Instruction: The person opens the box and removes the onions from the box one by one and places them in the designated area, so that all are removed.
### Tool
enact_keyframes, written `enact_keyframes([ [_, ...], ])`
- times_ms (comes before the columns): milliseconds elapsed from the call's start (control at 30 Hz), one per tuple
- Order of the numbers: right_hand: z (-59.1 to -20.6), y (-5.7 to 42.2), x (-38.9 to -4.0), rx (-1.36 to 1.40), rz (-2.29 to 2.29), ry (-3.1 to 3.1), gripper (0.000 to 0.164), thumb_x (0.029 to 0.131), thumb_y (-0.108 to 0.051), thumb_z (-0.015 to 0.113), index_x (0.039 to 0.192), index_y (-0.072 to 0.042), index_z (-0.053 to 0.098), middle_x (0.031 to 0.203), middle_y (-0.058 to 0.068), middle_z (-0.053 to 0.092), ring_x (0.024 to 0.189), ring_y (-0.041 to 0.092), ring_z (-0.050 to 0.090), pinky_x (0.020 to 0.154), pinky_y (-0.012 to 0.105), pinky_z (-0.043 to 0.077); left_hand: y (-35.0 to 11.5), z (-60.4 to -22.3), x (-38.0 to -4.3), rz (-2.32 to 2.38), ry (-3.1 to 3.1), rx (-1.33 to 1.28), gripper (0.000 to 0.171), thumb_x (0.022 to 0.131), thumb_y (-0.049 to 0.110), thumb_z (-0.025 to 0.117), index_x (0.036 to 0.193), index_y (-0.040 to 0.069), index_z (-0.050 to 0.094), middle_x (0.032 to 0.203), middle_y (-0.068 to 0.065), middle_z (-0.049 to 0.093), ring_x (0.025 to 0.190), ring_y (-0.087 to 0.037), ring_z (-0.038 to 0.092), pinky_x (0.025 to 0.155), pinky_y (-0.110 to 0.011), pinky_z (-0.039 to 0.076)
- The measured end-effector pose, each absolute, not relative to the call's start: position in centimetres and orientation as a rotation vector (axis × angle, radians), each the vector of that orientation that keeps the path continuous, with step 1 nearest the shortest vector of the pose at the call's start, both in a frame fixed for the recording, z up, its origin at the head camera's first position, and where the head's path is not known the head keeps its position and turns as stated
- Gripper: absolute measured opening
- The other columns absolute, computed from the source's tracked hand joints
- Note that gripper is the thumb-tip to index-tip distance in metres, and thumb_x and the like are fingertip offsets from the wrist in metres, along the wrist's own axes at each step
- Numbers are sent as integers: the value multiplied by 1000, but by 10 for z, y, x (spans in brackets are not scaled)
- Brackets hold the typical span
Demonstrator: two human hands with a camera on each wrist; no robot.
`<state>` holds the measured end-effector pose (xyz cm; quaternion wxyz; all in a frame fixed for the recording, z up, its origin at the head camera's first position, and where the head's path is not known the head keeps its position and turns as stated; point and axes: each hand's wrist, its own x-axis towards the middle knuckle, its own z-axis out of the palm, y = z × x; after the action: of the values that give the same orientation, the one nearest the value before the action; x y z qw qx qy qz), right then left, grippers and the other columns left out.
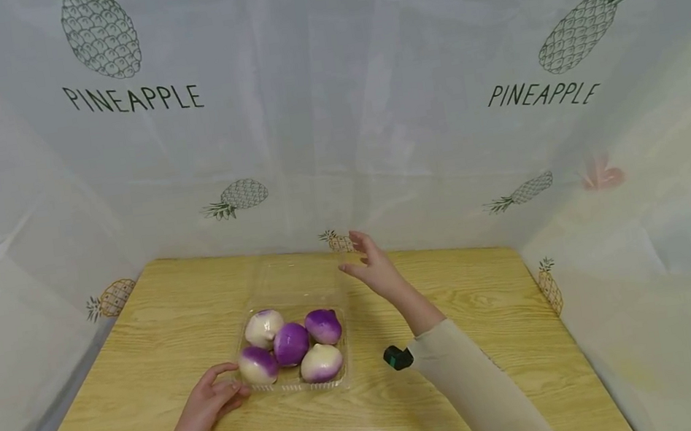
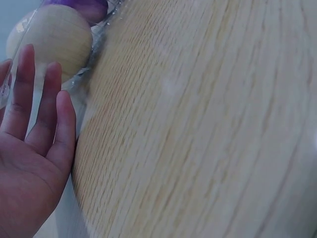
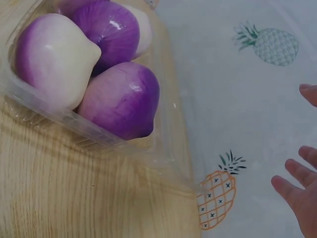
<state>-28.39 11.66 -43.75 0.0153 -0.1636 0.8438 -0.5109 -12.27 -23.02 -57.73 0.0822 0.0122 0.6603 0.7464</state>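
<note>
A clear plastic clamshell box (image 1: 290, 385) stands on the table with its lid (image 1: 294, 276) folded back, away from the person. Inside lie several glossy purple-and-white vegetables that look like turnips or onions, among them a purple one (image 1: 291, 344) in the middle and a paler one (image 3: 54, 62) at the side. At the box's near left corner, my left hand (image 1: 215, 396) touches its wall with fingers extended (image 2: 20, 109). My right hand (image 1: 375, 266) hovers beside the lid's right edge, fingers spread and holding nothing; only its fingertips (image 3: 285, 188) enter the right wrist view.
The wood-grain table (image 1: 463, 295) has its far edge just behind the lid. Pale sheeting (image 1: 373, 130) printed with pineapples hangs behind the table and on both sides. A small dark device (image 1: 398, 357) sits by the right sleeve.
</note>
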Motion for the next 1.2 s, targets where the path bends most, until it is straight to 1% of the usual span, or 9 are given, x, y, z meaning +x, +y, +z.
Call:
enact_keyframes([
  [67,-441,117,-284,-517,-1571,2632,73,93,-24,69,151,-8,29,153,8,35,137,26,35,111,45,32,-230,-577,-123,2229,1979,19,39,97,3,58,130,-8,40,91,-12,72,90,-23,69,82,-32,56],
  [233,-450,116,-280,-570,-1560,2611,69,92,-20,70,149,-6,34,149,12,39,135,29,37,110,49,33,-230,-578,-124,2241,1987,-21,39,95,1,58,129,-9,40,90,-13,72,88,-23,69,81,-32,56],
  [467,-466,110,-266,-602,-1537,2550,64,93,-20,69,146,-3,38,146,15,42,134,31,39,109,51,33,-233,-578,-125,2269,1977,4,30,96,1,58,125,1,49,88,-10,72,87,-21,69,82,-31,56],
  [567,-472,107,-260,-624,-1542,2515,61,93,-18,68,145,-2,39,145,17,44,132,33,41,108,54,33,-235,-577,-125,2271,1977,14,32,96,1,57,127,-2,46,88,-9,72,88,-21,69,82,-31,56],
  [633,-476,104,-257,-638,-1542,2501,59,93,-15,68,144,-2,40,144,18,45,130,34,42,107,54,34,-235,-577,-125,2276,1968,17,34,97,2,57,128,-5,44,89,-9,72,88,-22,69,82,-31,56],
  [700,-481,102,-253,-650,-1550,2491,58,93,-11,67,143,-1,41,142,18,46,129,34,43,107,54,34,-235,-577,-125,2283,1959,13,34,97,3,57,128,-4,44,89,-9,72,88,-22,69,82,-32,56],
  [767,-486,99,-251,-662,-1553,2489,57,92,-9,68,142,0,42,140,19,47,127,35,45,106,54,35,-235,-578,-125,2292,1946,5,31,98,4,56,127,-1,46,89,-7,72,89,-22,69,83,-32,56],
  [967,-501,94,-240,-650,-1576,2452,60,90,-14,71,140,2,44,138,20,49,126,37,45,105,53,37,-236,-583,-125,2298,1933,-13,25,100,7,55,123,16,54,88,-4,72,89,-20,69,82,-31,56],
  [1200,-516,89,-232,-638,-1596,2441,58,88,-13,73,138,0,47,135,20,51,124,38,47,105,47,40,-236,-585,-125,2285,1954,-62,27,100,10,56,126,16,53,88,-3,71,89,-19,68,81,-31,56],
])
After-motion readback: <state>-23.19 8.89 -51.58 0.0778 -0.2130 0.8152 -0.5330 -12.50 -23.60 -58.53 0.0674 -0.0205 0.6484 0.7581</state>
